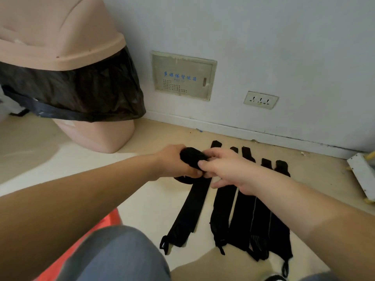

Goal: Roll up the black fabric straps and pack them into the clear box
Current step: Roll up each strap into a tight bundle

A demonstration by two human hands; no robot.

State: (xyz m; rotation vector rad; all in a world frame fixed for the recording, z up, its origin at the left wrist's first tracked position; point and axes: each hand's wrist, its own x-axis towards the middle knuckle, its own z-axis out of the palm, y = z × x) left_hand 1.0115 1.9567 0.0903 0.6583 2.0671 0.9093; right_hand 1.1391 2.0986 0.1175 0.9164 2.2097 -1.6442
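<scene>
Fingers of both hands [176,161] [221,169] clamp rolled strap [191,157]; bin [60,47] bag-lined.

Head view, downward, near floor [142,199]

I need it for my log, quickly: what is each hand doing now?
Left hand: closed on the rolled strap.
Right hand: fingers pinching the same rolled strap.

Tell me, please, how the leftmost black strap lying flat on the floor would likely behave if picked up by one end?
The leftmost strap would probably droop limply: it lies flat and follows the floor. It looks thin, so likely light. The rolled strap, shaped between the left hand and right hand, suggests the fabric bends easily.
</scene>
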